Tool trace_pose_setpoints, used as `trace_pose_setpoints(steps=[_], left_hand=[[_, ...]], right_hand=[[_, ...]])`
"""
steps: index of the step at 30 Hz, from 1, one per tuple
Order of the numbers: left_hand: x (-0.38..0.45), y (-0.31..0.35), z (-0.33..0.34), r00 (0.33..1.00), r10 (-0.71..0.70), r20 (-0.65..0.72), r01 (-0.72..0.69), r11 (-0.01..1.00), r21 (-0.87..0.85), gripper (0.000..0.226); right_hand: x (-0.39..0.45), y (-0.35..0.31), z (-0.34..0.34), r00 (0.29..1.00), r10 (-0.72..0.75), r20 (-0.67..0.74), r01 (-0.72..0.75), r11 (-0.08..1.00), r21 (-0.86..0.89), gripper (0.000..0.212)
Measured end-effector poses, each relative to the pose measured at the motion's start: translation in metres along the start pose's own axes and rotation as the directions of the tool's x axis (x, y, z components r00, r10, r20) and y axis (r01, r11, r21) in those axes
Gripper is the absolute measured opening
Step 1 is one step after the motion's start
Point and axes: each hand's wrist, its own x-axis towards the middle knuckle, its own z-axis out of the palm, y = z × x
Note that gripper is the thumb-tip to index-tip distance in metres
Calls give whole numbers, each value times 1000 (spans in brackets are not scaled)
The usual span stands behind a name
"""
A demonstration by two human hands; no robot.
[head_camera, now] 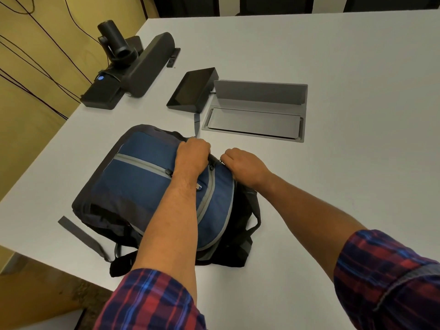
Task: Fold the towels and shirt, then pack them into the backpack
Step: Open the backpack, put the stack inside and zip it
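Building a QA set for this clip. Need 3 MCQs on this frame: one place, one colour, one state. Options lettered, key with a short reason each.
1. Where does the backpack lie?
A. on the floor
B. on the white table, near its left edge
C. on a chair

2. What colour is the backpack's front panel?
A. blue with grey zip trim
B. red
C. green

3. What are the hands doing?
A. both resting flat on the table
B. one holds a towel
C. the left hand and the right hand both grip the backpack's top

Key: 1 B, the pack rests on the tabletop by the left edge. 2 A, blue fabric and grey zips show. 3 C, both hands curl round the fabric at the top.
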Motion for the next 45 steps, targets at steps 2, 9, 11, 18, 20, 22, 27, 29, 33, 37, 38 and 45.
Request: trace_pose_setpoints(steps=[2, 9, 11, 18, 20, 22, 27, 29, 33, 37, 38, 45], left_hand=[[1, -4, 0, 999, -32, -33, 32, 999, 20, 24], [1, 8, -3, 993, -79, -92, 90, 987, 132, 21], [1, 11, -2, 989, -97, -112, 112, 984, 136, 21], [-10, 17, -7, 977, -184, -108, 189, 981, 43, 19], [-22, 25, -8, 965, -216, -146, 217, 976, -13, 18], [-39, 38, -9, 957, -211, -197, 204, 977, -56, 15], [-104, 83, 2, 940, -141, -312, 83, 978, -193, 31], [-130, 98, 7, 934, -212, -286, 150, 963, -225, 44], [-161, 117, 10, 882, -469, 48, 468, 857, -216, 53], [-169, 123, 13, 674, -661, 330, 730, 530, -430, 56], [-168, 123, 15, 612, -681, 401, 766, 386, -514, 56], [-173, 121, 18, 579, -669, 465, 726, 164, -668, 24]], right_hand=[[-13, 7, -1, 1000, 27, 13, -27, 999, 19, 21], [-89, -39, 25, 989, 147, -28, -139, 971, 192, 42], [-103, -65, 36, 974, 221, -54, -203, 951, 232, 40], [-129, -133, 38, 972, 233, 16, -226, 924, 307, 42], [-129, -125, 37, 968, 248, 48, -250, 914, 320, 33], [-131, -114, 37, 949, 308, 74, -313, 878, 362, 16], [-128, -106, 33, 905, 415, 95, -403, 764, 504, 12], [-126, -105, 27, 872, 470, 138, -457, 679, 575, 11], [-125, -107, 24, 819, 545, 177, -513, 560, 650, 11], [-127, -119, 23, 753, 633, 179, -542, 443, 714, 17], [-128, -122, 23, 748, 641, 175, -532, 421, 734, 16], [-124, -120, 18, 690, 638, 341, -562, 176, 808, 27]])
